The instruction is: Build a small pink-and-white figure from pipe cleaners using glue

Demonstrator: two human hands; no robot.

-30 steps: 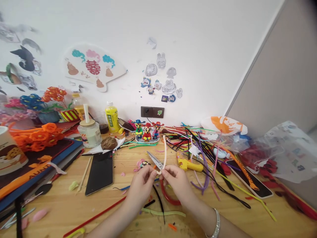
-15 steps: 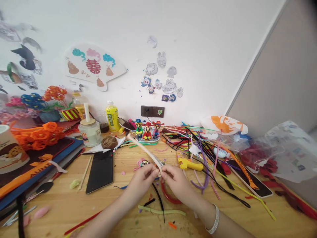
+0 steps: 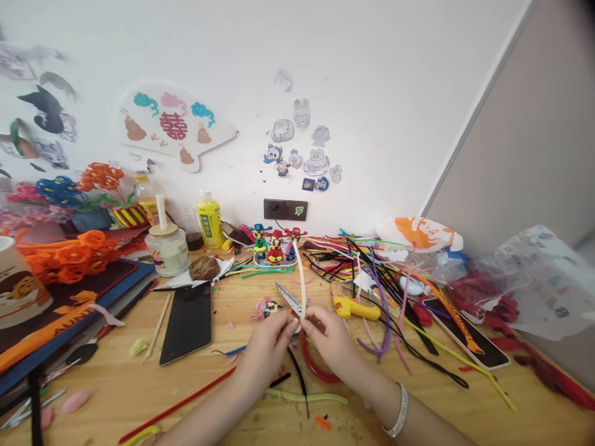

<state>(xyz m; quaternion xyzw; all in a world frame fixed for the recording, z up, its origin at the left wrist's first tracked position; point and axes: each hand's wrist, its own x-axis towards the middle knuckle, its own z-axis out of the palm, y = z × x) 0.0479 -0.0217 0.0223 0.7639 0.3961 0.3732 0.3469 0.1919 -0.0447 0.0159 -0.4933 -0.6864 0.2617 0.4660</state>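
Note:
A cream-white pipe cleaner [image 3: 300,275] stands nearly upright from the fingertips of both my hands. My left hand [image 3: 268,347] pinches its lower end between thumb and forefinger. Close against it, my right hand [image 3: 333,341] is closed on the same end, and a sparkly bracelet circles that wrist. Just beyond my fingers lie scissors [image 3: 289,298], blades pointing away to the left, their red handle [image 3: 317,367] partly covered by my right hand. Left of the blades sits a small spotted head with pink strands [image 3: 269,307]. Black and pale green stem pieces [image 3: 309,396] lie beneath my wrists.
A yellow glue gun [image 3: 356,308] rests right of my hands, before a heap of coloured pipe cleaners [image 3: 367,266]. Three small figures [image 3: 275,246] stand on a tray at the back. A black tablet [image 3: 186,322] lies left; a phone [image 3: 493,353] lies far right.
The pipe cleaner has swung from leaning far left to nearly upright, uncovering the scissor blades. Both hands stay together in almost the same place.

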